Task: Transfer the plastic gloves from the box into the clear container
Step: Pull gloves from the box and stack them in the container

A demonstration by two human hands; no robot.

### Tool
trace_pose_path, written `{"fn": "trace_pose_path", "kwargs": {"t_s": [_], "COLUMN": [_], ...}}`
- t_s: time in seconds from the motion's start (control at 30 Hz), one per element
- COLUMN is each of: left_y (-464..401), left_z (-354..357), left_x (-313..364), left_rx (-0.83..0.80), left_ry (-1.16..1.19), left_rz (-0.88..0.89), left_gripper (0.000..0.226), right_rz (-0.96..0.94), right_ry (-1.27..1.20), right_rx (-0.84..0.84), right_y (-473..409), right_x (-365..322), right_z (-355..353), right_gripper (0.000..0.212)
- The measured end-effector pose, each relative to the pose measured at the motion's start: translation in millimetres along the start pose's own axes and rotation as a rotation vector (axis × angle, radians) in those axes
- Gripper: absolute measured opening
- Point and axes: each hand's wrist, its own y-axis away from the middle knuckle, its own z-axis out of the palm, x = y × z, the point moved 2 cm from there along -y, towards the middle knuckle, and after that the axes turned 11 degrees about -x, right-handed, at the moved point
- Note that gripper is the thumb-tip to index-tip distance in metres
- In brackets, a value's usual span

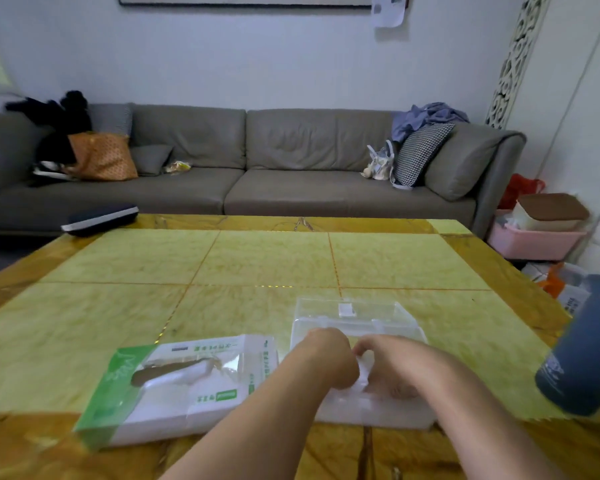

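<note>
A white and green glove box (174,386) lies flat on the table at the near left, with an oval opening on top where plastic shows. To its right stands the clear container (357,407), its lid (347,311) tipped back. Translucent plastic gloves (362,379) sit inside the container, partly hidden by my hands. My left hand (329,358) is curled over the container and pinches the gloves. My right hand (388,367) is curled beside it and grips the same gloves.
A dark blue bottle (582,351) stands at the table's right edge. A dark case (99,220) lies at the far left corner. A grey sofa (257,164) with bags and cushions runs behind the yellow table (274,258). A pink bin (530,240) sits on the floor at right.
</note>
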Motion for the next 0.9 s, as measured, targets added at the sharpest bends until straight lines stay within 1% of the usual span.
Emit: {"fn": "trace_pose_path", "kwargs": {"t_s": [0.07,0.13,0.2,0.27,0.33,0.37,0.43,0.47,0.5,0.53,0.6,0.67,0.73,0.83,0.9], "left_y": [9,19,28,40,53,61,79,85,88,90,86,79,74,70,69], "left_z": [-1,-1,4,7,8,7,5,5,5,6,8,12,15,12,10], "left_x": [-7,-10,-23,-42,-67,-82,-118,-140,-162,-181,-205,-216,-219,-221,-224], "left_rx": [0.03,0.077,0.148,0.285,0.449,0.533,0.694,0.756,0.795,0.794,0.691,0.57,0.512,0.476,0.501], "left_ry": [0.025,0.046,0.174,0.328,0.439,0.471,0.476,0.458,0.417,0.364,0.247,0.198,0.156,0.173,0.245], "left_rz": [0.032,0.054,0.125,0.249,0.345,0.358,0.296,0.222,0.128,0.027,-0.13,-0.166,-0.153,-0.142,-0.129], "left_gripper": [0.021,0.03,0.042,0.046,0.037,0.03,0.017,0.012,0.01,0.01,0.013,0.021,0.024,0.019,0.016], "right_rz": [0.009,0.017,0.02,0.032,0.049,0.055,-0.003,-0.084,-0.212,-0.359,-0.595,-0.702,-0.723,-0.708,-0.705], "right_ry": [0.045,0.05,0.053,0.087,0.134,0.166,0.195,0.191,0.181,0.178,0.179,0.212,0.249,0.272,0.28], "right_rx": [0.029,0.127,0.235,0.329,0.448,0.506,0.637,0.702,0.753,0.753,0.638,0.494,0.412,0.424,0.437], "right_y": [1,3,3,12,28,37,52,57,61,64,59,42,30,20,16], "right_x": [-6,-3,-1,-5,-15,-23,-45,-60,-75,-91,-117,-134,-145,-148,-146], "right_z": [3,5,9,13,13,13,15,19,26,35,56,80,96,104,105], "right_gripper": [0.059,0.051,0.049,0.047,0.037,0.033,0.034,0.037,0.038,0.039,0.038,0.045,0.054,0.054,0.051]}}
